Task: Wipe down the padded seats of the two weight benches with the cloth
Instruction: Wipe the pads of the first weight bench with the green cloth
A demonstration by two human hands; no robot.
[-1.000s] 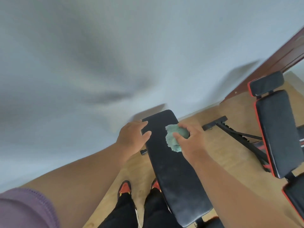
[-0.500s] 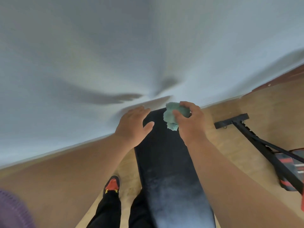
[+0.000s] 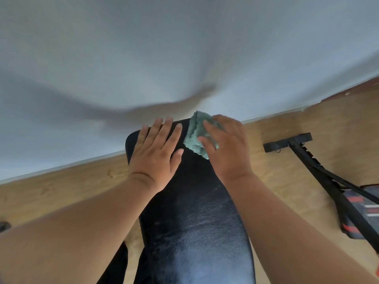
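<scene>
The black padded bench seat point(image 3: 190, 218) runs lengthwise from the lower frame edge up to the white wall point(image 3: 184, 48), its rounded far end stopping just short of the baseboard. The left hand point(image 3: 155, 154) lies flat on the far-left part of the pad, fingers straight and spread, holding nothing; its fingertips reach the pad's far edge. The right hand point(image 3: 225, 146) presses the crumpled green cloth point(image 3: 196, 136) against the far-right corner of the pad, fingers and thumb curled over the cloth (part of the cloth projects past the fingertips toward the wall). The two hands sit just beside each other, not touching.

Wood floor point(image 3: 61, 193) shows on both sides of the seat. On the left, the floor is bare from the pad edge out to the frame border, apart from a small dark object cut off at that border. On the right, a black metal frame point(image 3: 315, 171) with a crossbar foot lies on the floor, well apart from the pad, and extends toward the lower right corner past red-and-black padding point(image 3: 363, 212).
</scene>
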